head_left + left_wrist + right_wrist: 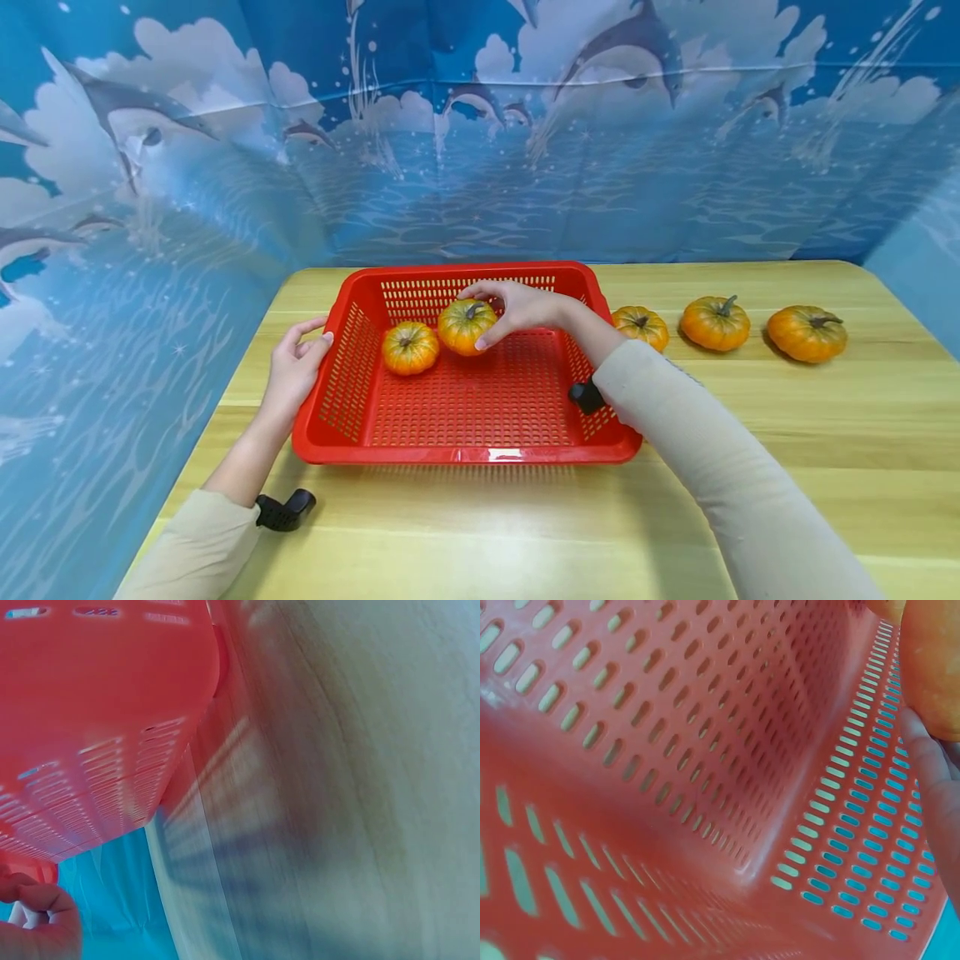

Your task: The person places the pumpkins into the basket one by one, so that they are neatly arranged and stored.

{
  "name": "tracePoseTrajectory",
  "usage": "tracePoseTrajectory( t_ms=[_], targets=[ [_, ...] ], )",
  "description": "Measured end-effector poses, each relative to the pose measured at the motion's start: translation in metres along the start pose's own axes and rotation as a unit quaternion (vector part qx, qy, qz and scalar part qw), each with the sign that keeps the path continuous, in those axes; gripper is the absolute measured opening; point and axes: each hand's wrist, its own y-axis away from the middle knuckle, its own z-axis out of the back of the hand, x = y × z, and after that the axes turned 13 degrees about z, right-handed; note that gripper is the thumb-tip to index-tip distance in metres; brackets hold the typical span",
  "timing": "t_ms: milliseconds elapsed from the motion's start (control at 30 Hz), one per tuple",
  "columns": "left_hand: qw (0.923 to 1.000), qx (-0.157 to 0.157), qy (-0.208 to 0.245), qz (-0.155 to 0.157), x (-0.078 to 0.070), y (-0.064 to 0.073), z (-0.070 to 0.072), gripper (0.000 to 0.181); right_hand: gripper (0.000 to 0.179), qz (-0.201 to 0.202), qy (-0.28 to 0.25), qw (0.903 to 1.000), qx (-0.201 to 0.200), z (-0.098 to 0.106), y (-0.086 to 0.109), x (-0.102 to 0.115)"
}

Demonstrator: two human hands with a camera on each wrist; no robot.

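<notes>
A red plastic basket with slotted walls stands on the table. On its left rim my left hand has a grip; the left wrist view shows the bent fingers at the basket's edge. Inside the basket, my right hand holds a small orange pumpkin from above, thumb on the near side and fingers over the far side. Another pumpkin sits just left of it on the basket floor. In the right wrist view the held pumpkin is cut off by the frame's edge.
Right of the basket, three more pumpkins stand in a row: one partly hidden by the basket and arm, a middle one and a far right one. A dolphin-print curtain encloses the wooden table behind and at the sides.
</notes>
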Motion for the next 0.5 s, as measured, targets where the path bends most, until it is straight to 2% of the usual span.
tracePoseTrajectory(
  t_ms=[167,300,500],
  targets=[
    [1.0,-0.003,-0.001,-0.006,0.001,0.0,-0.001,0.045,0.072,-0.02,-0.007,0.9998,0.004,0.0,0.0,-0.004],
    [1.0,-0.006,0.0,-0.005,0.001,0.0,0.0,0.045,0.072,-0.035,0.008,0.9992,0.015,-0.001,0.001,-0.008],
    [0.9999,-0.009,-0.004,-0.007,0.001,0.0,0.0,0.045,0.071,-0.048,0.025,0.9985,0.011,-0.003,0.002,-0.013]
  ],
)
